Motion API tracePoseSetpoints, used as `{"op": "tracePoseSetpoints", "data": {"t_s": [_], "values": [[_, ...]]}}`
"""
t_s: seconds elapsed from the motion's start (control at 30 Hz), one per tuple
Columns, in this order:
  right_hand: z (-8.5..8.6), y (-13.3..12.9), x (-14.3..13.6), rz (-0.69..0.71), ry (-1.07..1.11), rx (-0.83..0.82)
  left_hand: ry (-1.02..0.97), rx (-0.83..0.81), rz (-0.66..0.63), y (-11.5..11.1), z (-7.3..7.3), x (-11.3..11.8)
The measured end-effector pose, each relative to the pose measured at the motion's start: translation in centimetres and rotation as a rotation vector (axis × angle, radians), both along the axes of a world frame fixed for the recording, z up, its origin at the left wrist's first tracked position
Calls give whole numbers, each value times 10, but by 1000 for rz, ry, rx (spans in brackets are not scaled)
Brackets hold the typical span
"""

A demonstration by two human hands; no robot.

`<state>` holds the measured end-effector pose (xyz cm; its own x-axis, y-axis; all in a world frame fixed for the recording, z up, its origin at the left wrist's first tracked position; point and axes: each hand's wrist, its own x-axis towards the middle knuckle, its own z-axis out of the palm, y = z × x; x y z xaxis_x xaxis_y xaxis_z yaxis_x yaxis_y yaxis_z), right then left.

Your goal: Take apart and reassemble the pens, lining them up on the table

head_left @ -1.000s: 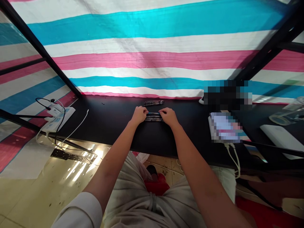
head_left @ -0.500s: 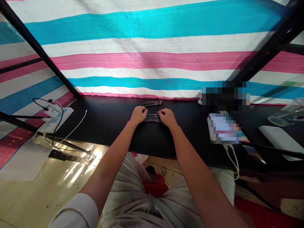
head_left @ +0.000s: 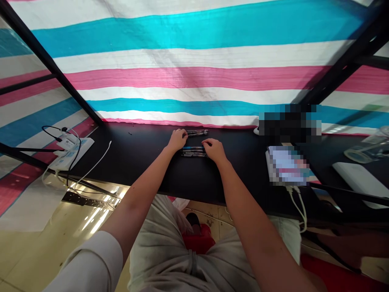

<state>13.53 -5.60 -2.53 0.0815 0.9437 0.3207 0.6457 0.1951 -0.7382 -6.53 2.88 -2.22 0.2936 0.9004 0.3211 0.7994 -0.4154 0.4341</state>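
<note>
Since the earlier frame, my left hand [head_left: 177, 140] has lifted away from the near row of pens [head_left: 193, 151] and slid toward the upper middle of the frame, where its fingertips now reach the left end of a second, smaller group of pens [head_left: 197, 132] by the striped cloth [head_left: 194, 73]. Whether those fingers have closed on a pen I cannot tell; they look loosely curled. My right hand [head_left: 214, 148] sits just right of centre, fingers bent and touching the right end of the near row, resting on it rather than gripping. That row lies flat on the black table [head_left: 136, 162], pens side by side, one with a blue barrel. At the left of the frame a white power strip [head_left: 71, 152] with cables sits at the table's edge.
</note>
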Motion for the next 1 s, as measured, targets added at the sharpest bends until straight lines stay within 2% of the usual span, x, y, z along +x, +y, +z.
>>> {"op": "tracePoseSetpoints", "data": {"t_s": [0.2, 0.33, 0.53, 0.63, 0.73, 0.8, 0.9, 1.0], "values": [[0, 4, 2, -68, 149, -25, -33, -86, 41, 14, 1, 4], [-1, 6, 3, -106, 206, -20, -97, -85, 46, 13, -2, 3], [-5, 11, 5, -178, 331, 32, -409, 15, 66, -5, 4, -3], [-4, 13, 5, -207, 517, 46, -561, -72, -12, -15, 12, 1], [4, 9, 3, -150, 804, -1, -709, -154, -142, -23, 18, 10], [11, 4, 2, -76, 960, -63, -735, -179, -207, -28, 20, 16], [21, -3, 2, 28, 1088, -116, -717, -193, -257, -34, 20, 22], [25, -7, 4, 69, 1185, -138, -758, -218, -306, -36, 20, 23]]}}
